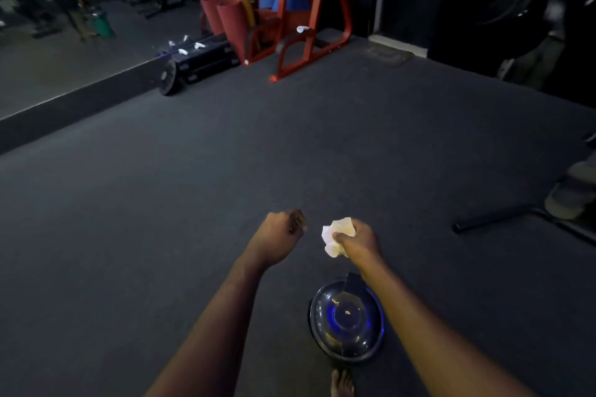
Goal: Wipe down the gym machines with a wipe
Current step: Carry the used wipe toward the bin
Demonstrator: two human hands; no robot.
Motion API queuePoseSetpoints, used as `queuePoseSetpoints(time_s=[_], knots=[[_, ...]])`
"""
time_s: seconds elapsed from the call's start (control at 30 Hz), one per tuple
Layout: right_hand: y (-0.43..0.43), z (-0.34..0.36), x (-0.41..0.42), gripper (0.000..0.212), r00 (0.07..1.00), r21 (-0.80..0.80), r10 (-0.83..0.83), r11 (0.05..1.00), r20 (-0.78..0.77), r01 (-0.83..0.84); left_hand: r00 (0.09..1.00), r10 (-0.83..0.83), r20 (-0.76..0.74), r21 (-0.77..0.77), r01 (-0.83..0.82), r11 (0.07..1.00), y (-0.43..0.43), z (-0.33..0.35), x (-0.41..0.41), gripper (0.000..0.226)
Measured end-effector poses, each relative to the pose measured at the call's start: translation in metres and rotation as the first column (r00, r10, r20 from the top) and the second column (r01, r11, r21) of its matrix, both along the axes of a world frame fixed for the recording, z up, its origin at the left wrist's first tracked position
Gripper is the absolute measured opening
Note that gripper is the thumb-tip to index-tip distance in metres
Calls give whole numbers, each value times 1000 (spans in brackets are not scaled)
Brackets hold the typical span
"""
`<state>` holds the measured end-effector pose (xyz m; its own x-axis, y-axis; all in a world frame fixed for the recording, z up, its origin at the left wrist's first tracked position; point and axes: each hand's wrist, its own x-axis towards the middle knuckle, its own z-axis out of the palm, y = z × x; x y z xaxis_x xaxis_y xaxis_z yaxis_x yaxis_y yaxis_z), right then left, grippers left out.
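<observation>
the wipe [337, 235] sits crumpled just right of the frame's centre, bunched in the right hand [358, 240], whose fingers and thumb curl round it. it looks light, soft and limp, so it is probably best kept balled in the palm. the left hand [280, 234] beside it is curled, seemingly holding nothing. a dark dome [346, 321] lies below the right forearm. the floor [225, 155] runs open to the red rack [300, 26] at the top, with a black bar [493, 219] at right.
</observation>
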<state>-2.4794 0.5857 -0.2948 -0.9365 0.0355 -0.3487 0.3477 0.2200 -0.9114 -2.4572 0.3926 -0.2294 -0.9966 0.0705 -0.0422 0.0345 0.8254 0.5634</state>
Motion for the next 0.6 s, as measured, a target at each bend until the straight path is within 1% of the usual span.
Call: queuePoseSetpoints(time_s=[0.2, 0.3, 0.43, 0.6], knots=[[-8, -1, 9, 24, 987, 34, -161, 986, -5, 161, 990, -140, 8, 32, 140, 990, -13, -15, -20, 6], [-14, 2, 22, 25, 970, 43, -243, 969, -8, 243, 972, -234, 17, 52, 232, 971, -19, -16, -21, 11], [-15, -1, 33, 25, 956, 74, -292, 954, -5, 292, 960, -278, 11, 101, 276, 956, -20, -16, -26, 9], [-15, 1, 43, 28, 931, 70, -364, 929, 2, 363, 944, -331, -7, 143, 329, 934, -13, -18, -31, 9]])
